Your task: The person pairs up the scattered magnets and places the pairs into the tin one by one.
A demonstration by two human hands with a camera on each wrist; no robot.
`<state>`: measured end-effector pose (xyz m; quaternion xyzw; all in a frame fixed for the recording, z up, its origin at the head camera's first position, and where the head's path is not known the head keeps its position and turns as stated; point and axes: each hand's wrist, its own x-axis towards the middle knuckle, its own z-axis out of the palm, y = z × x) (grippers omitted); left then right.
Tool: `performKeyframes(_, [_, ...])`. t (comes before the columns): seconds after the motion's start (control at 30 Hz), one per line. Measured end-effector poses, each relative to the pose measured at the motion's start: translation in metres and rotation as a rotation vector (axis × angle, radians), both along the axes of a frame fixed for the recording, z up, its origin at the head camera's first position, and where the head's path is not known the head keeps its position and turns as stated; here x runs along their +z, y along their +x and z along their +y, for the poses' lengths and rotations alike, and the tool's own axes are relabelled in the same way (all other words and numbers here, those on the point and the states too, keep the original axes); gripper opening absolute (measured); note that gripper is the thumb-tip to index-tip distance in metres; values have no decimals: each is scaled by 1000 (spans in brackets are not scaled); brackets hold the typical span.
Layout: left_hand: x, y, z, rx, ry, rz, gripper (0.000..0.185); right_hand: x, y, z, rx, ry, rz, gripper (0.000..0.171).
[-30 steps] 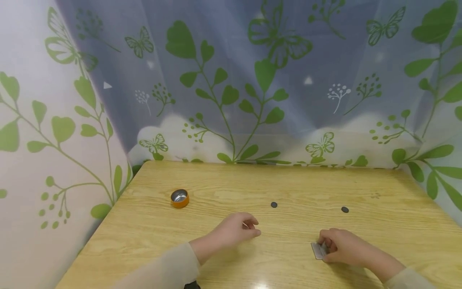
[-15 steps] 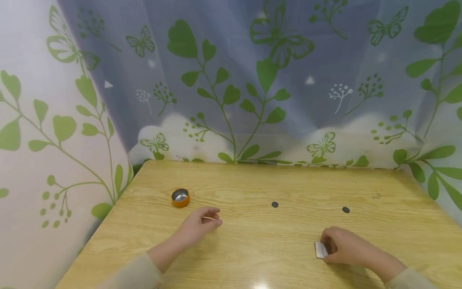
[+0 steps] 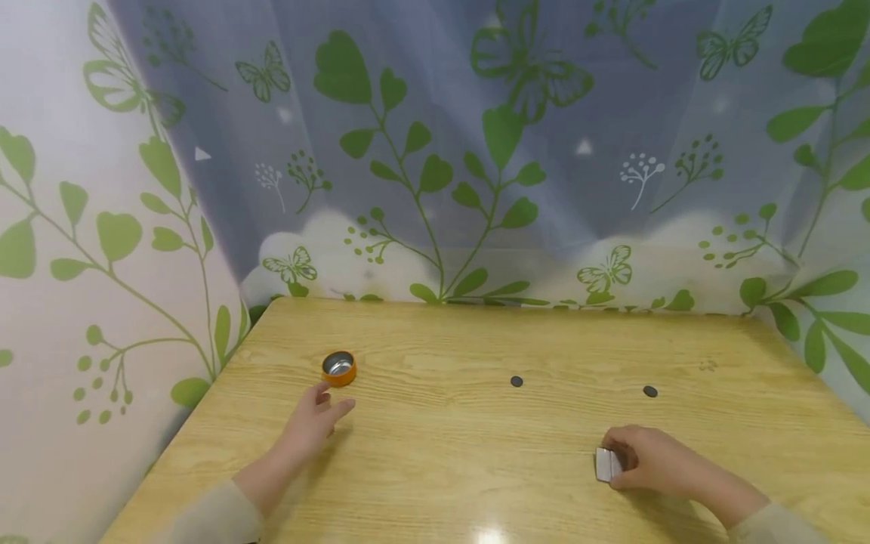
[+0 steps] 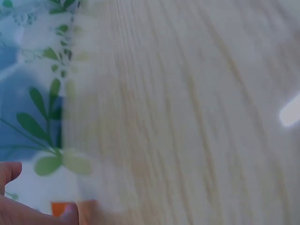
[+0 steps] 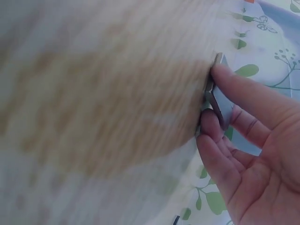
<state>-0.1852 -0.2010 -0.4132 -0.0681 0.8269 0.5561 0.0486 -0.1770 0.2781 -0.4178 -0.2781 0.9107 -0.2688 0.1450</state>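
The small orange tin (image 3: 338, 369) sits open at about ten o'clock on the wooden table (image 3: 476, 483), its silver inside showing, and the left hand (image 3: 314, 415) is right there at the tin's six o'clock, fingers spread and relaxed, fingertips just short of the rim and gripping nothing. In the left wrist view a sliver of orange (image 4: 60, 208) peeks past a fingertip, though that view is blurred. Over at four o'clock, the right hand (image 3: 646, 461) pinches a small flat grey metal piece (image 3: 603, 465) stood on its edge against the tabletop; the right wrist view shows thumb and fingers (image 5: 243, 93) clamped round the piece (image 5: 218, 101). Two small dark discs lie apart from both hands: one (image 3: 516, 381) near the table's centre, one (image 3: 649, 391) at about two o'clock. By my reading, this is the reach stage: the left hand is arriving at the tin. The grip calls for fingers curling round that low wall without tipping it.
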Motion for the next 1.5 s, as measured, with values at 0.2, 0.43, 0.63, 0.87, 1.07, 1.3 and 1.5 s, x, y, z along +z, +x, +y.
performKeyframes(0.2, [-4, -27, -15, 20, -27, -37, 94, 2, -1, 5, -6, -73, -67, 19])
performKeyframes(0.43, [-13, -64, -31, -23, -168, -1, 92, 4, -2, 9, -19, -76, -61, 15])
performKeyframes(0.63, [-12, -75, -39, -83, -265, 5, 72, 7, 1, 12, -37, -126, -80, 13])
performKeyframes(0.87, [-12, -78, -45, -169, -219, 49, 66, 12, 1, 15, -122, -200, -129, 22])
performKeyframes(1.07, [-17, -78, -44, -214, -203, 46, 68, 15, -3, 13, -239, -303, -276, 35])
performKeyframes(1.3, [-18, -78, -46, -235, -161, 38, 68, 11, -6, -2, -264, -429, -390, 39])
performKeyframes(1.5, [-16, -77, -48, -256, -158, 22, 70, 11, -8, -22, -304, -512, -451, 41])
